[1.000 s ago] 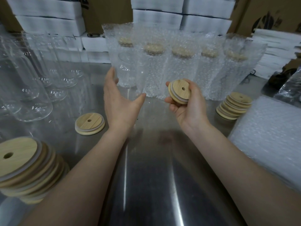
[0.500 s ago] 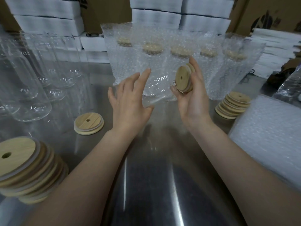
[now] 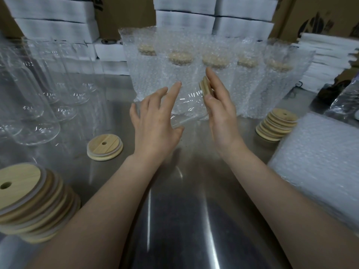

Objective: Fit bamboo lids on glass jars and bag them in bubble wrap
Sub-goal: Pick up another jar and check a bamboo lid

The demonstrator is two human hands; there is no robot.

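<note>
No text is legible; the cardboard box [image 3: 303,12] print is unreadable.

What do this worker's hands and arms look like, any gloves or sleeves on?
No gloves: the left hand and right hand are bare, with no rings, watch or bracelet showing. Both arms are uncovered right to the picture's edge, so no sleeve is in view.

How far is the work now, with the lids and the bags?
Done: five bagged jars stand lidded at the back. In hand: the right hand holds a lid beside a bare jar at the left hand; it is not yet on. Left: many empty jars on the left, with lid stacks and bubble wrap waiting.
</note>
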